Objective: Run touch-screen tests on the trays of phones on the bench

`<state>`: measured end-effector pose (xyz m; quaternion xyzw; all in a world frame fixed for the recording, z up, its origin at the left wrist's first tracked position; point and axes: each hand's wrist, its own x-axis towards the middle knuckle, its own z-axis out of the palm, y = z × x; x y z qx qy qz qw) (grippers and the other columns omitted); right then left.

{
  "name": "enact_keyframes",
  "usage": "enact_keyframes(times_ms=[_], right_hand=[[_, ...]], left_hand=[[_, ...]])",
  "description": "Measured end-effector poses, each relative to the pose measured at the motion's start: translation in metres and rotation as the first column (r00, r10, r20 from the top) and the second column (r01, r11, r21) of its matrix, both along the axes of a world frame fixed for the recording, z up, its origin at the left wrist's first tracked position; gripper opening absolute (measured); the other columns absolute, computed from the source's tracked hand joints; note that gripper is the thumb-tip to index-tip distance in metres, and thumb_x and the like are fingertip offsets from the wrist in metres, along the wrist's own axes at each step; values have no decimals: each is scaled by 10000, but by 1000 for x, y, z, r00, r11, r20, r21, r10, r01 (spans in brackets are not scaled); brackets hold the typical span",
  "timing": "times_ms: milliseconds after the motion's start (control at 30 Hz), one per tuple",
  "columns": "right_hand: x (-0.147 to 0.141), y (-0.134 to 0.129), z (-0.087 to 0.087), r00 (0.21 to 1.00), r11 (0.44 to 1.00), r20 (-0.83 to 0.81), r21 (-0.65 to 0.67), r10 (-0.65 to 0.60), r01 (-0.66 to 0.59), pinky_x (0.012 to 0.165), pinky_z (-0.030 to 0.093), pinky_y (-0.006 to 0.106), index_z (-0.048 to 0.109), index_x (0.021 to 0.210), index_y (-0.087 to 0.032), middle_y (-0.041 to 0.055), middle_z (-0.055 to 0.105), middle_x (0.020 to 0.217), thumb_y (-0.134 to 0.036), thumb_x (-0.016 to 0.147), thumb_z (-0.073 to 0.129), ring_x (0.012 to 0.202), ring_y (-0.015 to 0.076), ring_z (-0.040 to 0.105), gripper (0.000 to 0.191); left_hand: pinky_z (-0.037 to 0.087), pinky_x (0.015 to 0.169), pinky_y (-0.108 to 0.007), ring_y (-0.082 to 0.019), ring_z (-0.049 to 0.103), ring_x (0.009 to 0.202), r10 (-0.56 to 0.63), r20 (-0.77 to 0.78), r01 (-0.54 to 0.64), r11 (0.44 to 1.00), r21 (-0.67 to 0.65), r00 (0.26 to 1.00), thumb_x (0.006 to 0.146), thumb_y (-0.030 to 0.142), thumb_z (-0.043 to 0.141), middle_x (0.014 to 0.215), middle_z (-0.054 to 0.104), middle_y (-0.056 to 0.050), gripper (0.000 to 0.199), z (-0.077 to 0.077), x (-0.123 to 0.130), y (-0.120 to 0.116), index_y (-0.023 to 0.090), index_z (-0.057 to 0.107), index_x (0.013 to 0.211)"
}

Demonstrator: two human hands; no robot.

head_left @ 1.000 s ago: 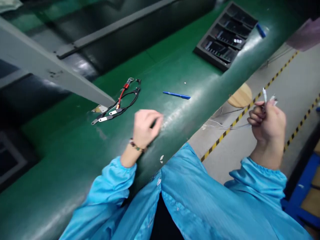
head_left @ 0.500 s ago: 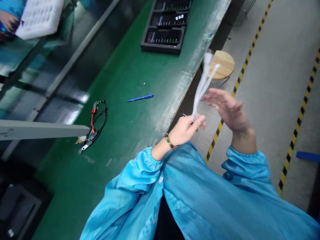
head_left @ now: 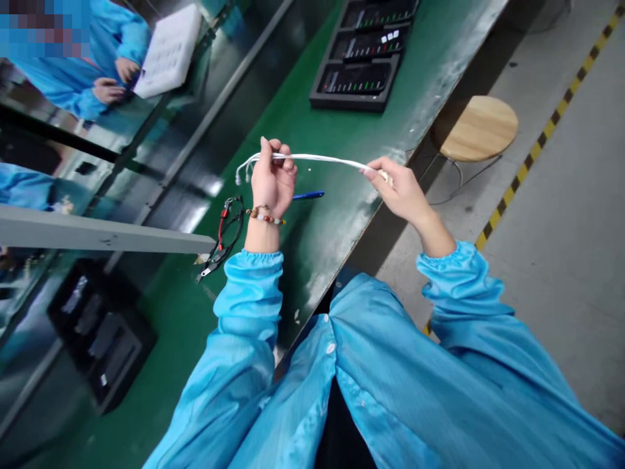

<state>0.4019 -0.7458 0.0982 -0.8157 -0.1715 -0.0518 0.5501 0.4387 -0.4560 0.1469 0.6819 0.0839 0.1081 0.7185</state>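
A bundle of thin white cables (head_left: 325, 158) stretches nearly level between my two hands, above the green table (head_left: 336, 208). Near its left end, my left hand (head_left: 274, 172) grips it between thumb and curled fingers, palm up, with small tips hanging free beyond. The fingers of my right hand (head_left: 398, 189) are closed on the other end, beside the table edge. Behind my left wrist lies a blue pen (head_left: 308, 195), partly hidden. A black and red cord (head_left: 222, 238) with metal clips rests to the left of that wrist.
A black tray (head_left: 349, 101) of phones with lit screens stands at the back; another dark tray (head_left: 105, 339) sits at lower left. A grey bar (head_left: 107, 231) juts in from the left. A wooden stool (head_left: 481, 127) is at right. Across the table, a person's hands are near a white tray (head_left: 170, 49).
My left hand has turned palm up and moved left and up over the table. My right hand, open before, has closed on one end of the cables, now stretched sideways. The view has shifted.
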Motion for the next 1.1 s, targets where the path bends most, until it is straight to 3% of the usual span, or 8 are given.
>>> enact_keyframes(times_ms=[200, 300, 400, 500, 633, 700, 833, 1100], right_hand=[[31, 74, -3, 997, 935, 22, -350, 69, -57, 816, 503, 392, 680, 1278, -206, 97, 747, 1004, -652, 1142, 350, 878, 267, 668, 571], [29, 94, -20, 996, 831, 57, -555, 69, -26, 937, 541, 494, 656, 1379, -134, 214, 736, 1203, -595, 1149, 309, 1083, 364, 682, 621], [23, 96, -30, 987, 791, 140, -611, 77, 25, 1047, 528, 600, 592, 1521, -95, 282, 668, 1363, -603, 1135, 326, 1252, 436, 627, 691], [12, 87, -31, 973, 789, 217, -609, 74, 75, 1135, 487, 652, 515, 1621, -115, 282, 597, 1518, -596, 1124, 385, 1390, 456, 562, 704], [-10, 65, -24, 964, 799, 259, -591, 62, 107, 1211, 451, 625, 514, 1650, -176, 213, 609, 1585, -543, 1130, 436, 1471, 409, 547, 642], [-20, 54, -24, 967, 822, 236, -567, 98, 55, 1227, 457, 584, 552, 1632, -236, 144, 662, 1568, -466, 1148, 415, 1475, 360, 569, 553], [-28, 42, -28, 971, 796, 195, -605, 141, 5, 1198, 487, 553, 637, 1560, -251, 95, 667, 1594, -404, 1154, 407, 1468, 336, 583, 492], [-26, 52, -24, 964, 684, 182, -730, 193, 1, 1146, 472, 603, 681, 1503, -222, 164, 619, 1624, -425, 1143, 414, 1491, 386, 530, 492]], left_hand=[[582, 758, -236, -115, 729, 856, 188, -48, -185, 982, 47, 981, 1086, 454, 685, 1052, 725, -40, 224, -22, 59, 80, 270, 693, 1214], [590, 806, -265, -124, 712, 837, 286, -187, -221, 926, 306, 940, 1038, 400, 759, 999, 741, -45, 353, -33, 75, 105, 224, 649, 1324], [606, 930, -363, -208, 741, 965, 357, -296, -166, 840, 517, 886, 889, 389, 914, 987, 753, -86, 520, -48, 78, 120, 142, 652, 1265], [541, 1116, -469, -315, 712, 1195, 407, -288, -157, 771, 618, 867, 710, 310, 1025, 1131, 762, -133, 599, -63, 72, 128, 153, 665, 1162], [481, 1188, -544, -389, 668, 1308, 443, -214, -82, 559, 825, 871, 785, 437, 968, 1336, 725, -199, 668, -75, 64, 129, 160, 618, 1281], [465, 1197, -573, -415, 648, 1338, 437, -180, -73, 501, 862, 881, 808, 501, 941, 1386, 698, -225, 715, -78, 61, 128, 158, 592, 1330], [424, 1224, -609, -442, 595, 1399, 395, -130, -90, 493, 866, 910, 846, 531, 892, 1427, 656, -231, 718, -84, 57, 128, 185, 561, 1381], [391, 1215, -642, -463, 575, 1384, 363, -59, -128, 469, 874, 930, 911, 552, 806, 1456, 619, -237, 636, -84, 47, 119, 227, 574, 1406]])
